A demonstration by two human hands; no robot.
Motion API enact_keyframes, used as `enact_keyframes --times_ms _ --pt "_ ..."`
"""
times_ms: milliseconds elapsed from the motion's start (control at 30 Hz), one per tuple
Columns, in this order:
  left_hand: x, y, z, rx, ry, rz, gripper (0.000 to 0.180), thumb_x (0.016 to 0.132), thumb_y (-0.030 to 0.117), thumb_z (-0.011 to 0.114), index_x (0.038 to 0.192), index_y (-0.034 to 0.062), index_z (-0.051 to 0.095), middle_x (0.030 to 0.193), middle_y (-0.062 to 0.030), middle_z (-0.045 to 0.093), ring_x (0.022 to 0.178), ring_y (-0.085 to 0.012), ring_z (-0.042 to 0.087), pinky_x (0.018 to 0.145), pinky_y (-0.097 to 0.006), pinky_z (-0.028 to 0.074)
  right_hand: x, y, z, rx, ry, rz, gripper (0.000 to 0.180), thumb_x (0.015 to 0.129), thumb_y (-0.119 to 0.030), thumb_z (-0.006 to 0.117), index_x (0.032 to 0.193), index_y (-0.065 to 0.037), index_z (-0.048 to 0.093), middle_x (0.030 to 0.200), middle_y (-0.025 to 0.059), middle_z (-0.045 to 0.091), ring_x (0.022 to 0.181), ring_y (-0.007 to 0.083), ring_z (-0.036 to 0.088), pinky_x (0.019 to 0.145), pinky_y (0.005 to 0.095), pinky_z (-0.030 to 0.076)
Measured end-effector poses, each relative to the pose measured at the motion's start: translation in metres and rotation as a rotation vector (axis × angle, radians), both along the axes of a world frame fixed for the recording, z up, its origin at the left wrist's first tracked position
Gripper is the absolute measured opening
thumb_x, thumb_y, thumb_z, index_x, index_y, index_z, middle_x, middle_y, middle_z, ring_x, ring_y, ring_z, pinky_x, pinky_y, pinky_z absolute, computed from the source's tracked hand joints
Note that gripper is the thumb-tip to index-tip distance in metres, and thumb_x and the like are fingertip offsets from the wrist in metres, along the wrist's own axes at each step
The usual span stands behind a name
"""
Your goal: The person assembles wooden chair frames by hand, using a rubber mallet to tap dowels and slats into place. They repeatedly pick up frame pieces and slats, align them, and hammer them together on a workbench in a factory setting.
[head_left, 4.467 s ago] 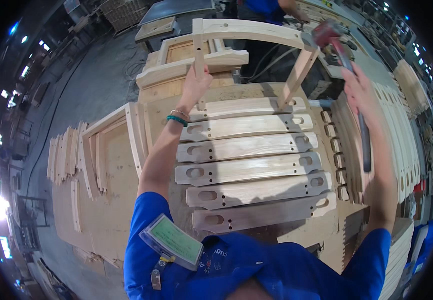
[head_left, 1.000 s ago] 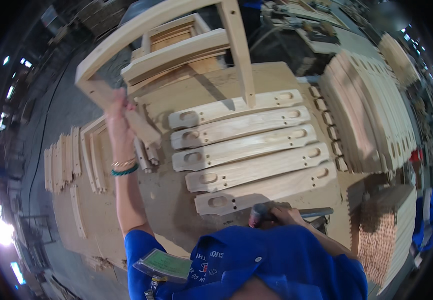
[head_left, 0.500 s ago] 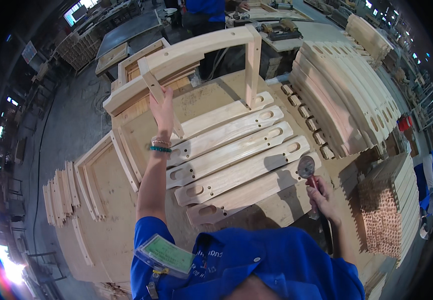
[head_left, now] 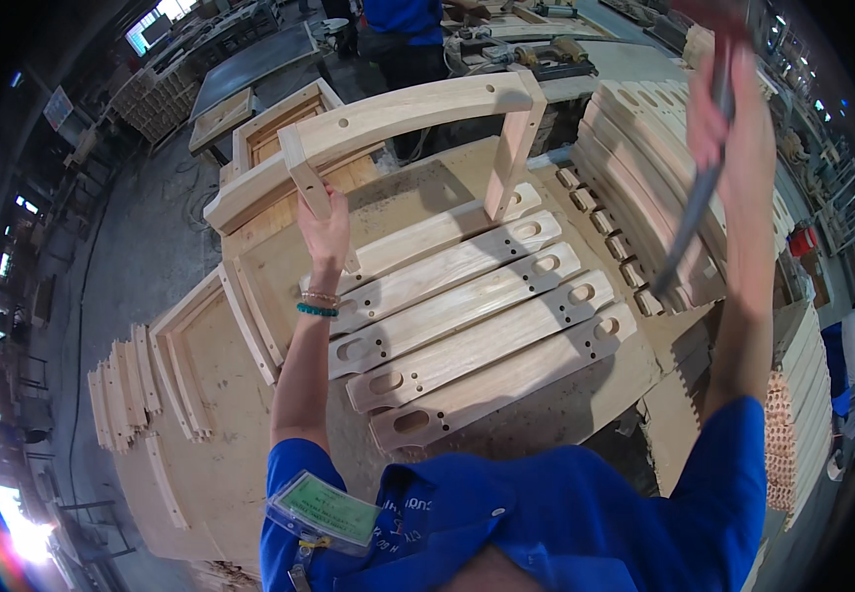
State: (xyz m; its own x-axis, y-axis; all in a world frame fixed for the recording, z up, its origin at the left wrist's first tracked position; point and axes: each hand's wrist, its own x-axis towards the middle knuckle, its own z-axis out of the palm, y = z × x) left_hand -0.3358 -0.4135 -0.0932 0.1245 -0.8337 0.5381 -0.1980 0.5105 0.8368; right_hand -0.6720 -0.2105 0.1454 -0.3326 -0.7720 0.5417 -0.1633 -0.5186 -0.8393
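My left hand (head_left: pixel 324 232) is closed around the left leg of a pale wooden frame (head_left: pixel 417 112), which has a curved top rail and two legs. The frame stands over the farthest of several flat wooden slats (head_left: pixel 482 350), each with an oval slot and dark holes at its ends. Raised high at the right, my right hand (head_left: pixel 740 133) grips a mallet (head_left: pixel 701 202) by its handle. The mallet's head is at the top edge, blurred by motion. The frame's right leg (head_left: pixel 513 163) comes down by the far slat's slotted end.
Curved slotted boards (head_left: pixel 634 178) are stacked at the right, beside small wooden blocks (head_left: pixel 600 225). Narrow wooden strips (head_left: pixel 126 390) lie at the left. Another wooden frame (head_left: pixel 250 187) sits behind my left hand. A person in blue (head_left: pixel 403 25) stands beyond the bench.
My right hand has swung the mallet up from beside the near slats to high on the right. The frame's top rail has tilted nearer to me and shifted slightly right, still in my left hand.
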Motion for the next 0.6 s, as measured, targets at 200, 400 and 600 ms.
enact_keyframes --times_ms 200,400,600 --pt "-0.005 0.004 -0.005 -0.056 -0.098 0.023 0.025 0.082 0.015 0.063 0.102 0.0029 0.054 0.09 -0.0084 0.06 0.082 -0.0172 0.057 0.075 -0.031 0.047 0.006 -0.065 -0.056 0.713 0.01 0.258 0.034 0.097 -0.042 0.048 0.087 -0.01 0.051 0.056 -0.006 0.039 0.04 0.0037 0.031 0.036 0.0201 0.026" --pt "-0.001 0.0 -0.007 -0.044 -0.041 0.003 0.024 0.081 0.014 0.062 0.1 0.0036 0.053 0.083 -0.0085 0.059 0.075 -0.017 0.057 0.072 -0.031 0.048 0.021 -0.038 -0.026 0.549 0.12 0.117 0.029 0.095 -0.038 0.053 0.092 -0.009 0.053 0.062 -0.0059 0.042 0.041 0.0002 0.031 0.035 0.0181 0.025" --pt "0.008 0.009 -0.01 -0.02 -0.075 -0.001 0.021 0.08 0.012 0.06 0.098 0.0039 0.052 0.08 -0.0074 0.058 0.071 -0.0155 0.056 0.069 -0.03 0.048 0.035 -0.027 -0.012 0.471 0.287 0.168 0.029 0.097 -0.036 0.052 0.095 -0.007 0.054 0.062 -0.0067 0.039 0.039 -0.0011 0.031 0.034 0.0156 0.023"
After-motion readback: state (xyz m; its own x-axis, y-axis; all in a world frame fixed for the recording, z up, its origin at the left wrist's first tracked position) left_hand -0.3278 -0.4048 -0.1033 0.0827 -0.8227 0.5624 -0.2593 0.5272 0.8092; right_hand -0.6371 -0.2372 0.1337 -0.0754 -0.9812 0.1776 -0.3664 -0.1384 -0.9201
